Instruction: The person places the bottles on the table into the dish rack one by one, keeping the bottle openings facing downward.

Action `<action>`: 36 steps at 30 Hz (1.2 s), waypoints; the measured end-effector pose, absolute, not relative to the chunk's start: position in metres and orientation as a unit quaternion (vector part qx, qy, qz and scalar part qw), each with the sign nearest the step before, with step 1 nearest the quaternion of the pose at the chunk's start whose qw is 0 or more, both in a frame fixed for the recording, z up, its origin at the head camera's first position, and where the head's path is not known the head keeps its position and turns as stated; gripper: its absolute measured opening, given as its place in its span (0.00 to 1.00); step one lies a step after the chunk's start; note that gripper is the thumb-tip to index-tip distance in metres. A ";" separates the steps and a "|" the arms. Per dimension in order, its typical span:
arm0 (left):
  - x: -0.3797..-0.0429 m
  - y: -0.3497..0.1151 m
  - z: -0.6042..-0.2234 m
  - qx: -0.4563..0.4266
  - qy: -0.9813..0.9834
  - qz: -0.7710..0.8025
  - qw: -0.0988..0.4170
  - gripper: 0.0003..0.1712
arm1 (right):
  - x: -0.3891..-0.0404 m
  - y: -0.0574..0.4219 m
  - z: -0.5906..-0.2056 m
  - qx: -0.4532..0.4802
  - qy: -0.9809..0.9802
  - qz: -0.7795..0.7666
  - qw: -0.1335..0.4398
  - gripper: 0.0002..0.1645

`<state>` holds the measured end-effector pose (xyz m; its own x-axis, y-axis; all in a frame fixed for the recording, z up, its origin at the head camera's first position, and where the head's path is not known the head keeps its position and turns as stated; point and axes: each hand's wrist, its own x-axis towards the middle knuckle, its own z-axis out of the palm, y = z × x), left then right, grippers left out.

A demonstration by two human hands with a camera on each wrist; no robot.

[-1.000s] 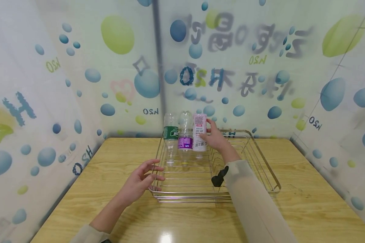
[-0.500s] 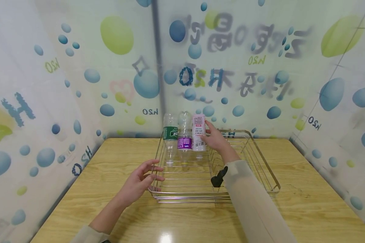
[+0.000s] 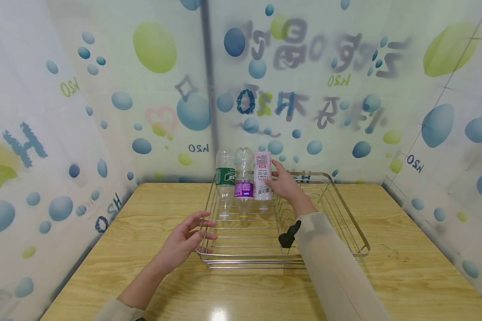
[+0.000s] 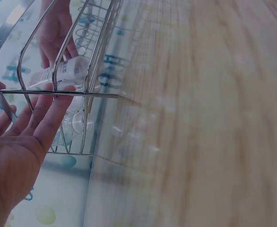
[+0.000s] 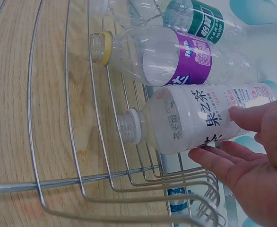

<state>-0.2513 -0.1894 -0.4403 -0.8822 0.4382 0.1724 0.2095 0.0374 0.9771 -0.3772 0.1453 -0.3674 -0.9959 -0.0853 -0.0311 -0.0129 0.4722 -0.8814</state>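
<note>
My right hand (image 3: 284, 180) pinches a plastic bottle with a pink-and-white label (image 5: 202, 113), thumb on one side and fingers on the other. That bottle stands neck down in a metal wire rack (image 3: 249, 256). Left of it, a clear bottle with a purple label (image 5: 195, 56) and one with a green label (image 3: 225, 176) also lean neck down at the rack's back. My left hand (image 3: 182, 240) is at the rack's left side. In the left wrist view, its loosely extended fingers (image 4: 48, 118) touch a side wire.
The rack sits on a wood-grain table (image 3: 160, 290). A patterned curtain (image 3: 172, 102) with blue and green dots encloses the back and sides. Curved wire dividers (image 5: 195, 182) run through the rack's middle, near the right hand. A black strap piece (image 3: 290, 234) hangs at the right sleeve (image 3: 337, 263).
</note>
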 end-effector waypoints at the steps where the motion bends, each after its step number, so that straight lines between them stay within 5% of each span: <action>1: -0.251 -0.189 -0.440 0.226 0.715 0.656 0.087 0.31 | -0.377 0.145 -0.367 -0.028 0.856 -0.515 0.032 0.50; 22: -0.254 -0.190 -0.443 0.233 0.717 0.652 0.082 0.33 | -0.364 0.151 -0.322 -0.048 0.771 -0.632 -0.069 0.45; 36: -0.251 -0.198 -0.433 0.200 0.816 0.543 -0.003 0.30 | -0.312 0.195 -0.283 -0.137 0.809 -0.566 -0.079 0.43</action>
